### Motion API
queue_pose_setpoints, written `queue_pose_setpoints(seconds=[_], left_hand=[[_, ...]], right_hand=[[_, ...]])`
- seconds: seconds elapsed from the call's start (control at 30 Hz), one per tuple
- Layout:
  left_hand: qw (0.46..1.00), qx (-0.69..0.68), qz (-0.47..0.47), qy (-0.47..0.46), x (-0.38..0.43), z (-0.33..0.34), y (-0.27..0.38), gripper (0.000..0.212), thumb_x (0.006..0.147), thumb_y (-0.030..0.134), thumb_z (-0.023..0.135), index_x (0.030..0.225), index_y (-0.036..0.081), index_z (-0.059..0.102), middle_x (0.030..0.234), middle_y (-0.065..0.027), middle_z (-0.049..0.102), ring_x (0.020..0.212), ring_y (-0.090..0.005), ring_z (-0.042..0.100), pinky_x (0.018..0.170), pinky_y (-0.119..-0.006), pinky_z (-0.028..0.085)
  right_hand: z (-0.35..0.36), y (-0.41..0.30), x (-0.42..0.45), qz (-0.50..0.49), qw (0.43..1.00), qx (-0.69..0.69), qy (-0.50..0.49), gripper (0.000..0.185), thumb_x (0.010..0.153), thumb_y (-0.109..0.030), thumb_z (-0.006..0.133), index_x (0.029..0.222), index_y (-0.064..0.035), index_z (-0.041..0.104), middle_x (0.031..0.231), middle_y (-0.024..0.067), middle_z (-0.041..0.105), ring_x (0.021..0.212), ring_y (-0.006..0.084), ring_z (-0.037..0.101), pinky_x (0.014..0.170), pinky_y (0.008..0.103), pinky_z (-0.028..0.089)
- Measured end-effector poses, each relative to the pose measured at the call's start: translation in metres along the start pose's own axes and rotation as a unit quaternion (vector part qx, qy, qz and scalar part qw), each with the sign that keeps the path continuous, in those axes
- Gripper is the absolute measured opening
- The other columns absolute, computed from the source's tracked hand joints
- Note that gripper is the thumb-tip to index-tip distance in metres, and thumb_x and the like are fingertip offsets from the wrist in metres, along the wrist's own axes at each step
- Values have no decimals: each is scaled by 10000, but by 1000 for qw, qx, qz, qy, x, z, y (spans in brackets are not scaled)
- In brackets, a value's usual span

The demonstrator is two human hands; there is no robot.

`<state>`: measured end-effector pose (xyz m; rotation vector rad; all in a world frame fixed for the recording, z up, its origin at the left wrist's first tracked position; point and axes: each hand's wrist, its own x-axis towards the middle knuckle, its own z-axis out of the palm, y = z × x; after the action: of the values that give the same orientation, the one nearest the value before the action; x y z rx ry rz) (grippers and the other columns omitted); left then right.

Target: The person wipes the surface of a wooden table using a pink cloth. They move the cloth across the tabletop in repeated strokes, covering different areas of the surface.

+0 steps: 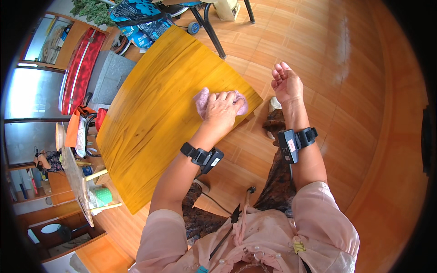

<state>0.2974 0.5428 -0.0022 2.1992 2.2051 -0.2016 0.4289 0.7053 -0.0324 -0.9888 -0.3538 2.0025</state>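
Note:
My left hand [222,108] presses on a crumpled pink cloth [202,99], its fingers curled over the fabric. The cloth lies on a yellow wooden tabletop [153,112], near its right corner. Off the table's right side, above the tiled floor, my right hand [287,84] is raised with the palm showing, its fingers loosely bent and nothing in them. A black strapped device sits on each forearm near the wrist.
Black chair legs [213,37] and blue printed bags [141,27] stand beyond the table's far edge. Along the left are a grey box [112,76], a red case [80,73], an orange bag [72,128] and a green dotted bin [103,197]. A black cable [216,203] hangs between my legs.

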Motion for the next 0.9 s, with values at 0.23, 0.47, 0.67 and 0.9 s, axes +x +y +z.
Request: queue_pose_setpoints(seconds=[0.23,0.47,0.67,0.9], left_hand=[[999,-12,21,29,-28,9,-13,516,664,7,571,1138,211,577,1157,-49,514,1005,-232,480,839,-403,330],[998,-28,25,55,2,5,2,493,651,-19,565,1090,203,597,1143,-34,520,1007,-233,481,818,-379,337],[981,-189,-49,-13,-82,13,-36,430,693,111,586,1119,166,589,1218,-106,481,1143,-286,431,965,-442,284],[914,-37,-399,59,-173,82,-96,625,795,450,570,1337,179,415,1459,-197,171,1345,-433,91,1058,-565,121]], right_hand=[[2,-2,-2,-2,1000,-19,-7,220,898,-170,452,1091,-80,508,907,42,623,705,127,588,567,266,434],[6,4,-3,7,999,-29,-18,207,902,-187,453,1074,-89,513,911,39,623,712,122,584,573,262,430],[11,4,-7,11,998,-48,-38,237,890,-181,441,1093,-75,500,937,47,619,724,122,580,580,258,425],[5,3,-10,-29,986,-155,-61,281,869,-188,454,1123,-83,514,976,22,623,781,96,568,641,239,412]])
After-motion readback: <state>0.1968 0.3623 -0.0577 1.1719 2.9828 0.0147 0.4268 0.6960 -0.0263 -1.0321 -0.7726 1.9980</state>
